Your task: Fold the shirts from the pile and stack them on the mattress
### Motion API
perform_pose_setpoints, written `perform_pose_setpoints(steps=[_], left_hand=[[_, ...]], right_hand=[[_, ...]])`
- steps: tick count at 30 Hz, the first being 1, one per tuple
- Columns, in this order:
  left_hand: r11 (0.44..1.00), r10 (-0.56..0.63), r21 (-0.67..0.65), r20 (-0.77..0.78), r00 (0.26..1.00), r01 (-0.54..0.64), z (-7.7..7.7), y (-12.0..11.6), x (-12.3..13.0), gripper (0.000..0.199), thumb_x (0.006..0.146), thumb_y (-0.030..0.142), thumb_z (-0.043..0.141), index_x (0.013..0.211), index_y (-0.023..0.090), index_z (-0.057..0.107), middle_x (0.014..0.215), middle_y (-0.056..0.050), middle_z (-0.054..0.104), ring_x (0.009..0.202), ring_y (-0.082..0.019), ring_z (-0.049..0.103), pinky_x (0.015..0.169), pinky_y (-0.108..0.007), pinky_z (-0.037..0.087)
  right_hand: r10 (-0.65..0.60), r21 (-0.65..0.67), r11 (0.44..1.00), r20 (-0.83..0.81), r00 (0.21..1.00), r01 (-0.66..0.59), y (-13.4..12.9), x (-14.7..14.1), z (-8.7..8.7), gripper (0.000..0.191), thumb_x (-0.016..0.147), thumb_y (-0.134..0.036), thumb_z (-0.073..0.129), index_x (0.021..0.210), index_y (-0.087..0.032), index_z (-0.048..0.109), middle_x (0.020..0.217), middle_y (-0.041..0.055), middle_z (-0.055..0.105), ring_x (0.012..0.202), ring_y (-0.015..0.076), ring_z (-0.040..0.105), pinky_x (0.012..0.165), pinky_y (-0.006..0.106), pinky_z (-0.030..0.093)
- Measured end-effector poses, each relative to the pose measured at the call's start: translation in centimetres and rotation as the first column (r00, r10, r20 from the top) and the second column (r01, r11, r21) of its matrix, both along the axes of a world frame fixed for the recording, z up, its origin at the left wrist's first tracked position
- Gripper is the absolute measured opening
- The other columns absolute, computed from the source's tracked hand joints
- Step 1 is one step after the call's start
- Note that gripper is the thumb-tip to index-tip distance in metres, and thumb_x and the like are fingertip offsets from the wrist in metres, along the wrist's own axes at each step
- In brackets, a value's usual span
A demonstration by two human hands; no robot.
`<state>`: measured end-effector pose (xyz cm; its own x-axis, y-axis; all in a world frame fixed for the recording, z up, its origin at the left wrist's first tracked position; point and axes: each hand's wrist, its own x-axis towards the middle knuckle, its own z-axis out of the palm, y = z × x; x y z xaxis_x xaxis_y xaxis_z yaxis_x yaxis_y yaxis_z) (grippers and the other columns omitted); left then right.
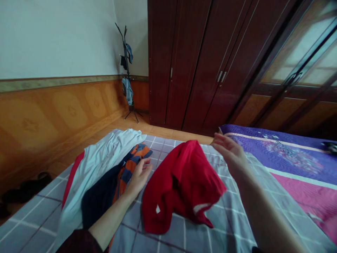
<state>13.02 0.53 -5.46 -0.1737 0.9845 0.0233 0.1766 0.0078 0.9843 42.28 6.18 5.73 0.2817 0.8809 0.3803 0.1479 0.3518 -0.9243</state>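
A crumpled red garment (181, 182) lies on the grey checked bedsheet (147, 232), between my two hands. My left hand (140, 174) is open at the garment's left, over an orange and navy checked cloth (129, 168). Raised at the garment's right, my right hand (230, 149) is open with its fingers apart and holds nothing. A dark navy cloth (98, 196) and a pale white garment (107, 154) lie further left, with a red strip (72, 179) along the outer edge.
Beyond the bed stand a dark red wardrobe (195, 70) and a coat rack (127, 63) with hanging items. A purple and pink bedcover (284, 151) is at the right. Dark shoes (28, 188) lie on the floor at the left.
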Motion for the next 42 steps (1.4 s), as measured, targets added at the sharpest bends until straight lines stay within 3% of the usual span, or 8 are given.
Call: perform_pose_setpoints(steps=[5, 9, 13, 17, 23, 27, 34, 42], left_hand=[[0.95, -0.27, 0.055, -0.354, 0.895, 0.308, -2.9, -2.9, 0.3, 0.056, 0.071, 0.036, 0.067, 0.122, 0.02, 0.052, 0.126, -0.01, 0.055, 0.118, -0.026, 0.05, 0.101, -0.04, 0.039], [0.984, -0.139, 0.049, -0.403, 0.905, 0.173, -3.4, -2.4, 0.0, 0.025, 0.077, 0.029, 0.054, 0.097, 0.018, 0.065, 0.101, -0.009, 0.067, 0.099, -0.025, 0.061, 0.093, -0.04, 0.044], [0.975, 0.216, 0.04, 0.054, 0.975, -0.218, -2.7, -0.4, -3.2, 0.033, 0.075, 0.038, 0.057, 0.1, 0.016, 0.062, 0.092, -0.006, 0.07, 0.088, -0.024, 0.065, 0.081, -0.035, 0.051], [0.901, 0.427, -0.151, 0.479, 0.767, -0.407, -2.6, 0.8, -6.2, 0.043, 0.069, 0.035, 0.064, 0.107, 0.016, 0.06, 0.085, -0.003, 0.07, 0.082, -0.023, 0.067, 0.077, -0.036, 0.053], [0.839, 0.489, 0.163, 0.194, 0.85, -0.52, -3.4, 0.1, -5.4, 0.039, 0.077, 0.035, 0.06, 0.112, 0.017, 0.058, 0.113, -0.008, 0.062, 0.11, -0.025, 0.057, 0.099, -0.042, 0.042], [0.747, 0.407, 0.664, -0.41, 0.816, -0.039, -2.5, -2.8, -1.6, 0.031, 0.08, 0.02, 0.06, 0.11, 0.021, 0.06, 0.118, -0.008, 0.059, 0.113, -0.024, 0.052, 0.102, -0.044, 0.037], [0.721, 0.207, 0.587, -0.69, 0.694, 0.369, -1.8, -6.8, 4.8, 0.022, 0.078, 0.026, 0.064, 0.1, 0.022, 0.065, 0.12, -0.009, 0.059, 0.123, -0.032, 0.043, 0.107, -0.057, 0.025], [0.779, -0.155, 0.3, -0.758, 0.633, 0.55, -5.8, -7.0, 7.0, 0.027, 0.081, 0.023, 0.055, 0.107, 0.02, 0.06, 0.096, -0.008, 0.067, 0.088, -0.024, 0.062, 0.082, -0.041, 0.051]], right_hand=[[0.206, -0.261, 0.96, 0.404, 0.891, -0.103, -4.1, 0.7, -9.3, 0.042, 0.059, -0.038, 0.076, 0.098, -0.023, 0.071, 0.101, 0.0099, 0.068, 0.095, 0.03, 0.062, 0.084, 0.047, 0.047], [0.283, -0.296, 0.95, 0.665, 0.691, -0.103, -8.5, -0.5, -13.1, 0.048, 0.055, -0.03, 0.077, 0.102, -0.024, 0.069, 0.119, 0.013, 0.062, 0.109, 0.0342, 0.055, 0.092, 0.048, 0.043], [0.271, -0.292, 0.952, 0.678, 0.684, -0.088, -9.5, -0.2, -12.6, 0.01, 0.07, -0.028, 0.061, 0.062, -0.023, 0.064, 0.071, 0.0046, 0.065, 0.066, 0.0205, 0.059, 0.062, 0.031, 0.047], [0.074, -0.31, 0.95, 0.352, 0.933, 0.042, -8.7, 2.3, -10.2, 0.023, 0.072, -0.043, 0.064, 0.069, -0.02, 0.067, 0.053, -0.0011, 0.059, 0.049, 0.0155, 0.053, 0.046, 0.025, 0.043], [-0.084, -0.484, 0.875, -0.112, 0.99, 0.02, -7.8, 3.7, -11.8, 0.039, 0.062, -0.049, 0.073, 0.087, -0.018, 0.07, 0.066, 0.0024, 0.069, 0.06, 0.0219, 0.064, 0.055, 0.032, 0.052], [-0.035, -0.484, 0.875, -0.032, 0.999, 0.015, -8.0, 3.0, -13.3, 0.034, 0.061, -0.047, 0.074, 0.074, -0.016, 0.07, 0.059, 0.0022, 0.066, 0.056, 0.0207, 0.061, 0.052, 0.029, 0.049], [0.059, -0.472, 0.869, -0.203, 0.977, -0.151, -9.5, -1.6, -10.7, 0.037, 0.07, -0.052, 0.07, 0.056, -0.018, 0.063, 0.047, -0.002, 0.055, 0.044, 0.0111, 0.046, 0.044, 0.023, 0.037], [0.379, -0.409, 0.778, -0.301, 0.875, -0.477, -11.0, -5.2, -6.6, 0.039, 0.078, -0.042, 0.064, 0.11, -0.022, 0.067, 0.111, 0.0082, 0.067, 0.101, 0.0231, 0.061, 0.094, 0.039, 0.043]])
